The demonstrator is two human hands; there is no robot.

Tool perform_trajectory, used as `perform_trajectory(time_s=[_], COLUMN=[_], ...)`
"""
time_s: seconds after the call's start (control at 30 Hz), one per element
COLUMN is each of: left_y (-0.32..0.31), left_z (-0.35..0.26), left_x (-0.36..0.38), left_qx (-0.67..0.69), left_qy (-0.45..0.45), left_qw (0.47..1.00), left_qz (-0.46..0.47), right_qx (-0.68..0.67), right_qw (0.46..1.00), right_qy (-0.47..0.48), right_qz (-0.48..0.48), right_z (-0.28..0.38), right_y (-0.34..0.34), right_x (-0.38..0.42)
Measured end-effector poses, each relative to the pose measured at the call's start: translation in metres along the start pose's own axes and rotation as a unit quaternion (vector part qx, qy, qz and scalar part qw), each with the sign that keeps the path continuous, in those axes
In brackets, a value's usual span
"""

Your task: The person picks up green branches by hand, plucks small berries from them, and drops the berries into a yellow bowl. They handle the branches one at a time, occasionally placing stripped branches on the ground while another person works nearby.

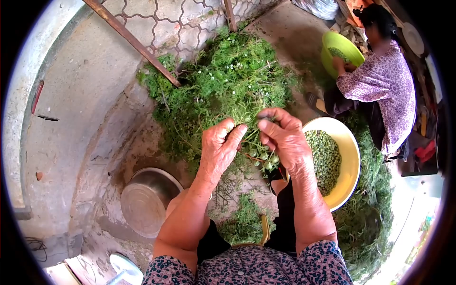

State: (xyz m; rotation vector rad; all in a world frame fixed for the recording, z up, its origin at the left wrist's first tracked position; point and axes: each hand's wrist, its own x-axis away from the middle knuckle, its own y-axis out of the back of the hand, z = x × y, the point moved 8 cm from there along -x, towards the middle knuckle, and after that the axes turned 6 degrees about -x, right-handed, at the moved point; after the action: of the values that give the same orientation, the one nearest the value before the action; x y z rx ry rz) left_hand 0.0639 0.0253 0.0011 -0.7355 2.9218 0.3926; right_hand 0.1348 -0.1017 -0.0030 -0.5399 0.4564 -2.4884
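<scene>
Above the floor (261,190), we keep our left hand (221,142) pinched, thumb to curled fingers, on a green sprig (268,162). Our right hand (284,135) is part-closed beside it; we cannot tell what its fingertips grip. Cut branches (218,80) heap towards the floor's far edge; a yellow basin (350,156) of green berries (324,159) sits just beyond our right forearm.

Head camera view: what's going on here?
A person's left hand pinches a green sprig with small round fruits while the right hand works at it, above a leafy heap. A yellow bowl of loose green fruits stands beside the right arm. Further off, another person has a hand in a green bowl.
</scene>
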Motion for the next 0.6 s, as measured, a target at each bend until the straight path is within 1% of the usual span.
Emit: perform_trajectory(time_s=[0.07,0.13,0.2,0.23,0.27,0.3,0.33,0.37,0.4,0.43,0.47,0.5,0.53,0.57,0.6], left_y=[-0.003,-0.004,-0.007,-0.008,-0.009,-0.011,-0.013,-0.014,-0.012,-0.010,-0.008,-0.008,-0.008,-0.008,-0.007], left_z=[-0.001,-0.004,-0.007,-0.010,-0.014,-0.011,-0.007,0.003,0.010,0.010,0.011,0.011,0.017,0.022,0.024], left_x=[0.000,0.000,0.000,0.002,0.003,0.004,0.004,0.006,0.006,0.005,0.005,0.003,0.003,0.002,0.002], left_qx=[-0.050,-0.053,-0.114,-0.079,-0.079,-0.010,0.059,0.124,0.159,0.175,0.190,0.191,0.252,0.312,0.313], left_qy=[-0.041,-0.046,-0.075,-0.048,-0.047,-0.006,0.035,0.098,0.122,0.121,0.121,0.119,0.142,0.166,0.164], left_qw=[0.998,0.997,0.990,0.994,0.994,0.998,0.996,0.985,0.978,0.976,0.973,0.973,0.956,0.935,0.935], left_qz=[0.007,0.011,0.029,0.049,0.050,0.057,0.064,0.071,0.065,0.056,0.047,0.048,0.036,0.024,0.025], right_qx=[0.012,0.037,0.053,0.074,0.095,0.060,0.060,-0.050,-0.158,-0.189,-0.215,-0.182,-0.148,-0.147,-0.122], right_qw=[1.000,0.999,0.998,0.997,0.995,0.998,0.998,0.997,0.984,0.982,0.976,0.982,0.986,0.986,0.990], right_qy=[-0.004,-0.013,0.001,-0.001,-0.002,-0.019,-0.018,-0.040,-0.061,-0.011,0.019,0.036,0.054,0.057,0.060], right_qz=[-0.008,-0.021,-0.019,-0.030,-0.040,-0.028,-0.027,-0.037,-0.047,-0.009,-0.017,-0.033,-0.049,-0.049,-0.040], right_z=[-0.002,-0.005,-0.005,-0.005,-0.005,-0.009,-0.009,-0.013,-0.016,-0.008,-0.004,0.000,0.005,0.007,0.008], right_y=[-0.003,-0.005,-0.006,-0.006,-0.004,-0.002,0.001,0.007,0.014,0.017,0.022,0.022,0.020,0.019,0.016], right_x=[0.000,0.000,0.000,0.000,-0.001,-0.002,-0.003,-0.004,-0.006,-0.012,-0.016,-0.015,-0.014,-0.014,-0.012])
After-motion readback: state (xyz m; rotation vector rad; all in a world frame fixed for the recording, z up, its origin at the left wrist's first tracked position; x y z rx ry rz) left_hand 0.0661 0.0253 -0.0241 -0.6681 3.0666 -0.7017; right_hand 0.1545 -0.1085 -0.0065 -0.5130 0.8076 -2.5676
